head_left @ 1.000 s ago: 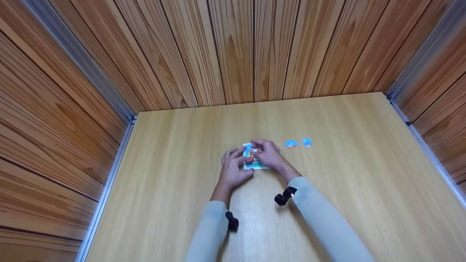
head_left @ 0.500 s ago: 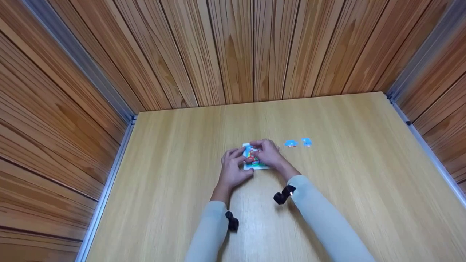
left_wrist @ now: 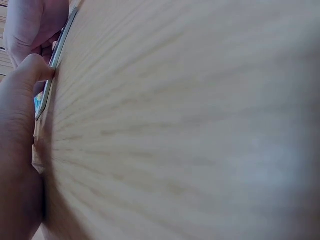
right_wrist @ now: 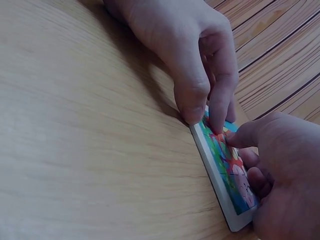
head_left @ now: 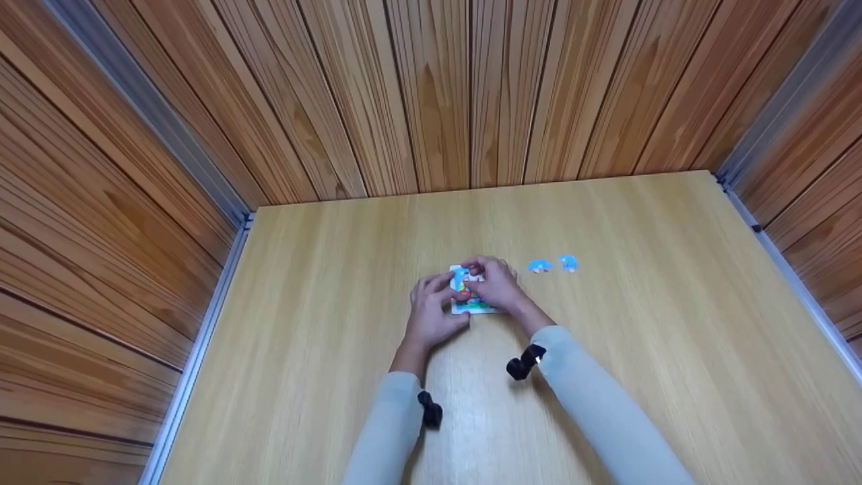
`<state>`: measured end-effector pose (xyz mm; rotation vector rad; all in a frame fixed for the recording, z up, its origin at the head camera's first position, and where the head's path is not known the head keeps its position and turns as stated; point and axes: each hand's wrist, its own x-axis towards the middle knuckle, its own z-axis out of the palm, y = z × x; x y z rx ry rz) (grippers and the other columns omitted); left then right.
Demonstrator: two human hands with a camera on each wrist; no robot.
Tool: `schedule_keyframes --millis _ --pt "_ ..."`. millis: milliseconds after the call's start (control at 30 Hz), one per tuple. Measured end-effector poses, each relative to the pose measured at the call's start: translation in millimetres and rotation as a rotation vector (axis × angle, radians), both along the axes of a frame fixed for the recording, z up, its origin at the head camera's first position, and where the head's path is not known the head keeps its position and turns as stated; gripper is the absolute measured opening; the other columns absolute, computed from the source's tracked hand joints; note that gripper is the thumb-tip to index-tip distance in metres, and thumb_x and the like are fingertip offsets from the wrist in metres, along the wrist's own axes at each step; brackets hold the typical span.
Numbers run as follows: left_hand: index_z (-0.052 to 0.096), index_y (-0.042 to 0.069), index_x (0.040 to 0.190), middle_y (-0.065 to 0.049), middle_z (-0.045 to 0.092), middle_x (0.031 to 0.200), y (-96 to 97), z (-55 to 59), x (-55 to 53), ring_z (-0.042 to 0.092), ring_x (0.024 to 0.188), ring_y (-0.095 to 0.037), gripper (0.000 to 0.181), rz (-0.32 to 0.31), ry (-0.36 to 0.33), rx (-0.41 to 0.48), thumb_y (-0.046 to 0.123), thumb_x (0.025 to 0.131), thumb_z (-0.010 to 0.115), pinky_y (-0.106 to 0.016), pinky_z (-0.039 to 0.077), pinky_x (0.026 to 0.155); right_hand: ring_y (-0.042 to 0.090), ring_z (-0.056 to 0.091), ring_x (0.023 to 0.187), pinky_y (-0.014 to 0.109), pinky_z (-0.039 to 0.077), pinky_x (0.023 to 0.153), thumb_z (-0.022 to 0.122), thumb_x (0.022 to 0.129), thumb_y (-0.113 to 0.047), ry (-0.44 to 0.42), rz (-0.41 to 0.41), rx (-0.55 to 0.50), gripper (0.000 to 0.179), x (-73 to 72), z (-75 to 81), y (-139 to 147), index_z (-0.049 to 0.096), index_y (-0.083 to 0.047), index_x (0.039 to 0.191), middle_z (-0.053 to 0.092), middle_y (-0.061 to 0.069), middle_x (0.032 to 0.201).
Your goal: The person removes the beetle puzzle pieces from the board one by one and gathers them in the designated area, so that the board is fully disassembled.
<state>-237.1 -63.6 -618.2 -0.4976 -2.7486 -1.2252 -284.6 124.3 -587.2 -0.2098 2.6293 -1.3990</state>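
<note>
White-rimmed puzzle board lies on the pale wood table, under both my hands. Printed face shows blue, green, red, yellow and pink, thin seams between pieces; much of it covered by fingers. My left hand is at the board's left side and grips it: thumb against the near edge, a bent finger down on the print, other fingers spread over the left part. Left wrist view has the thumb tip right on that edge, board seen nearly side-on. My right hand is over the board's right part, thumb bent onto the print just beside my left finger, other fingers curled in; can't tell if it pinches a piece, fingertips hidden. Two loose pieces to the right of the board, apart from it and near each other: nearer piece, blue with pink at its lower edge, and farther piece, mostly blue with a pale pink bit. My light sleeves come in from the near side of the board, a black wrist camera at the left cuff, another black camera at the right. Beyond the board, well apart, stands a wood plank wall.
</note>
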Motion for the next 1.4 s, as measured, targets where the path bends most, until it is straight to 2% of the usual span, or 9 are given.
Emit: schedule_keyframes --millis 200,300,533,800,933,1133,1267,1400 --pt "0.088 0.011 0.111 -0.018 0.064 0.159 -0.7 -0.5 0.6 0.052 0.148 -0.041 0.032 -0.001 0.006 -0.021 0.032 0.087 0.085 -0.074 0.034 0.129 0.036 0.07 0.118 0.043 0.045 0.107 0.079 0.099 -0.006 0.029 0.011 -0.029 0.037 0.2 -1.9 0.2 0.074 -0.004 0.136 0.079 0.018 0.119" --pt "0.088 0.01 0.111 -0.018 0.063 0.157 -0.8 -0.1 1.7 0.052 0.148 -0.04 0.032 0.0 0.005 -0.025 0.032 0.088 0.085 -0.074 0.034 0.129 0.034 0.073 0.113 0.041 0.048 0.105 0.078 0.1 -0.006 0.023 0.019 -0.032 0.036 0.6 -1.3 0.2 0.074 -0.004 0.136 0.081 0.016 0.115" --pt "0.088 0.011 0.115 -0.016 0.06 0.156 0.1 0.7 3.2 0.05 0.149 -0.039 0.033 0.001 -0.028 -0.022 0.033 0.09 0.086 -0.071 0.031 0.132 0.028 0.072 0.107 0.037 0.048 0.101 0.08 0.099 -0.005 0.016 -0.023 -0.014 0.034 1.4 -0.8 -0.5 0.076 -0.007 0.133 0.081 0.011 0.109" --pt "0.088 0.01 0.112 -0.017 0.06 0.154 -0.3 2.3 3.3 0.051 0.148 -0.04 0.032 -0.004 0.0 -0.022 0.032 0.089 0.086 -0.072 0.032 0.131 0.027 0.073 0.104 0.034 0.05 0.095 0.079 0.1 -0.007 0.039 -0.028 -0.009 0.033 0.6 -0.7 -1.4 0.077 -0.006 0.133 0.081 0.011 0.107" --pt "0.087 0.01 0.111 -0.018 0.061 0.154 -0.9 1.8 2.5 0.052 0.147 -0.04 0.032 -0.009 0.019 -0.027 0.032 0.088 0.086 -0.073 0.034 0.129 0.03 0.072 0.108 0.037 0.05 0.098 0.079 0.1 -0.006 0.046 -0.016 -0.001 0.035 0.2 0.1 -1.6 0.077 -0.005 0.135 0.08 0.013 0.108" --pt "0.086 0.009 0.11 -0.018 0.062 0.152 -0.7 -0.5 0.7 0.052 0.146 -0.041 0.032 -0.003 0.011 0.002 0.032 0.086 0.085 -0.072 0.033 0.129 0.033 0.065 0.115 0.05 0.045 0.11 0.08 0.099 -0.007 0.069 -0.023 0.021 0.035 0.9 0.7 -1.5 0.079 -0.007 0.134 0.073 0.009 0.104" --pt "0.085 0.009 0.107 -0.018 0.064 0.148 -0.1 -1.2 0.6 0.055 0.142 -0.041 0.031 0.003 0.023 0.018 0.029 0.083 0.084 -0.071 0.034 0.128 0.031 0.067 0.112 0.047 0.048 0.109 0.079 0.1 -0.006 0.066 -0.021 -0.005 0.034 0.2 0.9 -0.5 0.079 -0.006 0.134 0.074 0.006 0.099" --pt "0.083 0.009 0.108 -0.017 0.062 0.151 0.1 0.3 0.4 0.053 0.145 -0.04 0.031 0.007 -0.001 0.007 0.029 0.084 0.083 -0.07 0.032 0.13 0.028 0.066 0.109 0.039 0.048 0.103 0.079 0.101 -0.004 0.069 -0.004 -0.021 0.034 -3.0 2.1 1.0 0.078 -0.003 0.135 0.074 0.007 0.098"
